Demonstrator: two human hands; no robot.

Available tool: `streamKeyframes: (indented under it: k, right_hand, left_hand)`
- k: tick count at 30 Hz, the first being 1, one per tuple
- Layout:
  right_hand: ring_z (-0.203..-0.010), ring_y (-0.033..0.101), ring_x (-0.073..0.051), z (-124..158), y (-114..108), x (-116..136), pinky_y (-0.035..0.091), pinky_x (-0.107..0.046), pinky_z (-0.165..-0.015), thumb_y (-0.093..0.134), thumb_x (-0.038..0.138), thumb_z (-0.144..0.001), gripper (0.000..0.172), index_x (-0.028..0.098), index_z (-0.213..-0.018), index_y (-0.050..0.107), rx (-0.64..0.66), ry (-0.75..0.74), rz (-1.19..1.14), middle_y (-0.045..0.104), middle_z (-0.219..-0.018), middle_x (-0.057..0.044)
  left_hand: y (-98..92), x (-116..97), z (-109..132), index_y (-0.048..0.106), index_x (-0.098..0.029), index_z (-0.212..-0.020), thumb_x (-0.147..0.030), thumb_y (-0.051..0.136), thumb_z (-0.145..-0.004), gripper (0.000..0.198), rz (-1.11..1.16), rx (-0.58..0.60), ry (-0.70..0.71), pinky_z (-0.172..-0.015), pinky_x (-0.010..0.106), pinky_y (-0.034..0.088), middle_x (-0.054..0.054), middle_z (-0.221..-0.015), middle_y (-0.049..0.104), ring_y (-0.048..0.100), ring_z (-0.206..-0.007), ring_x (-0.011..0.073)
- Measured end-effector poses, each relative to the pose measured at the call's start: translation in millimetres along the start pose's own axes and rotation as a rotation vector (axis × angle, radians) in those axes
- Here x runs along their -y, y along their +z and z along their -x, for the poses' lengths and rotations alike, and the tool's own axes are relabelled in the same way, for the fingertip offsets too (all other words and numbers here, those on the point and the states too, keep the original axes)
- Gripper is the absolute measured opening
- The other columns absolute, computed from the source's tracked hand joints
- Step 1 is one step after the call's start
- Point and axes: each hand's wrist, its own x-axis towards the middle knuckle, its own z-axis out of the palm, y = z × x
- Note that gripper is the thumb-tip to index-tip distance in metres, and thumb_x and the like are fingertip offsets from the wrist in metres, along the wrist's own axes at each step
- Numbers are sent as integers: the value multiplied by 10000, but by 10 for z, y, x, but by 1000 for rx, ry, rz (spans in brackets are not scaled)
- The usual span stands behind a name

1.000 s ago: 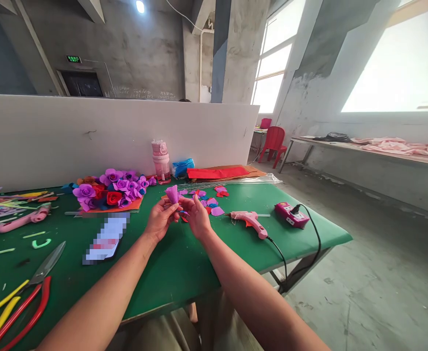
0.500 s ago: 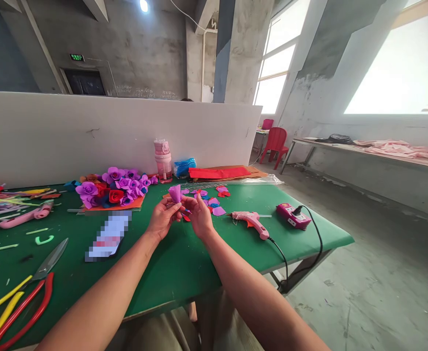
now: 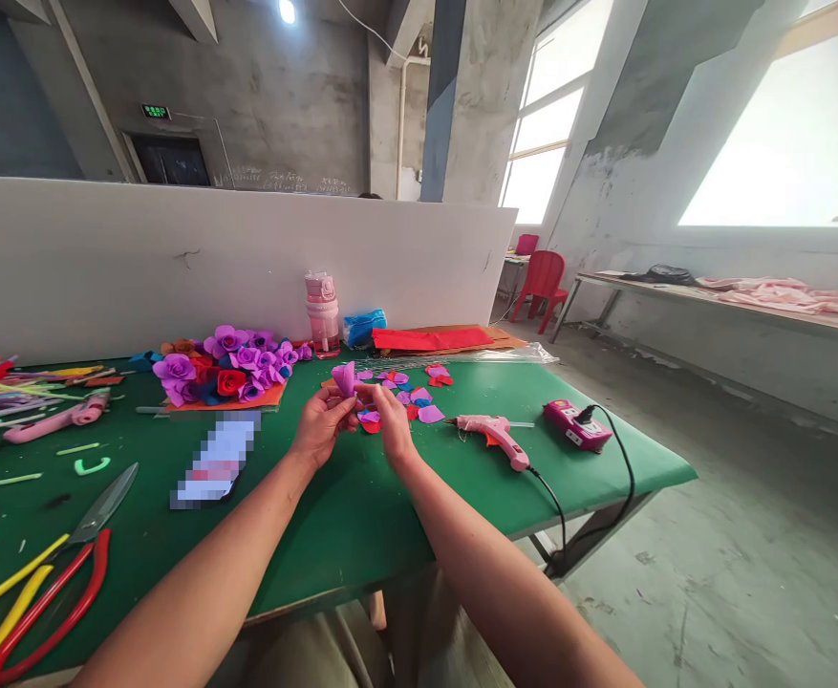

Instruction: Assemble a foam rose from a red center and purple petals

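Note:
A small purple paper flower (image 3: 344, 380) stands upright between my hands over the green table (image 3: 361, 545). My left hand (image 3: 319, 425) pinches it low down, with thumb and fingertips round its base. From the other side, my right hand (image 3: 396, 425) has its fingers bent in against the flower's right side; the palm hides the exact contact of the fingertips. Loose purple, red and blue paper petals (image 3: 431, 414) lie just beyond and to the right of my hands. A pink glue gun (image 3: 490, 432) rests on its side right of my right hand.
Left are a phone (image 3: 216, 459), large scissors (image 3: 96, 516), another pink glue gun (image 3: 60, 420) and a pile of finished paper flowers (image 3: 228, 363). A pink bottle (image 3: 322, 315) stands by the white partition (image 3: 247, 248). The plugged power strip (image 3: 577, 425) trails a cable over the table's right edge.
My right hand has turned, its fingers drawing in closer together beside the flower. The left hand keeps its pinch. The whole view has shifted slightly.

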Motion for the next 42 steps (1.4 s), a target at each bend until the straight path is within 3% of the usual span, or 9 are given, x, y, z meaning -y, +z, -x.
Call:
streamKeyframes:
  k: [5,8,11,16,20,23,30,36,42]
  right_hand:
    - [-960,575,-202,70,16,116,433,-336,-887,501,482,-892,384,224,-1110,684,-17,-224,243,632,-1008,-62]
    - [-837,577,-177,14,-16,66,457,-311,-782,513,485,-878,341,203,-987,672,-200,-133,118,638,-893,-40]
    - [-644,537,-137,-63,-56,-30,450,-277,-650,689,479,-733,297,190,-740,620,-303,46,-71,587,-680,11]
    - [-603,608,-136,-65,-25,-42,499,-294,-639,717,577,-671,414,185,-801,675,-47,294,-305,665,-720,-15]
    - [-597,646,-127,-20,32,15,535,-300,-628,711,622,-671,519,245,-1022,643,87,357,-400,691,-853,-3]
    - [-580,646,-118,-7,43,6,545,-293,-617,771,573,-629,521,234,-995,619,156,384,-372,696,-838,3]
    - [-500,593,-99,-17,37,-73,523,-269,-575,856,498,-502,459,162,-720,633,157,400,-268,641,-615,23]
    - [-521,577,-92,-11,17,-34,509,-257,-581,849,483,-546,400,168,-709,665,132,384,-344,638,-620,18]
    - [-523,570,-97,-7,11,-7,506,-265,-582,851,485,-539,394,176,-701,668,125,369,-320,636,-623,17]
  left_hand:
    - [-27,-15,-21,568,-162,-804,-302,876,-494,459,46,-41,2,-440,199,467,-21,-597,676,566,-447,85]
    - [-46,-20,-20,564,-158,-816,-302,868,-522,447,41,-20,-13,-426,191,448,23,-664,714,565,-452,83]
    - [-49,-17,-6,567,-156,-835,-312,857,-554,432,32,23,-8,-414,193,430,33,-696,722,565,-452,87]
    - [-35,-25,9,586,-159,-842,-331,848,-566,418,16,34,40,-430,191,411,-6,-673,695,544,-453,74]
    - [-34,-56,-2,583,-168,-804,-340,845,-560,397,-18,-14,98,-394,175,303,-52,-564,618,462,-412,54]
    - [-44,-78,-15,572,-168,-786,-344,842,-559,394,-27,-50,134,-412,179,282,-47,-566,619,428,-411,45]
    - [-45,-91,-6,552,-173,-789,-350,839,-568,404,-66,-80,137,-473,204,323,-9,-647,684,402,-432,46]
    - [-93,-142,-27,616,-150,-877,-383,824,-611,411,-2,41,92,-499,198,359,53,-804,723,516,-543,73]
    - [-176,-144,-85,673,-136,-906,-424,817,-636,421,53,32,68,-514,185,399,74,-858,722,547,-594,77]
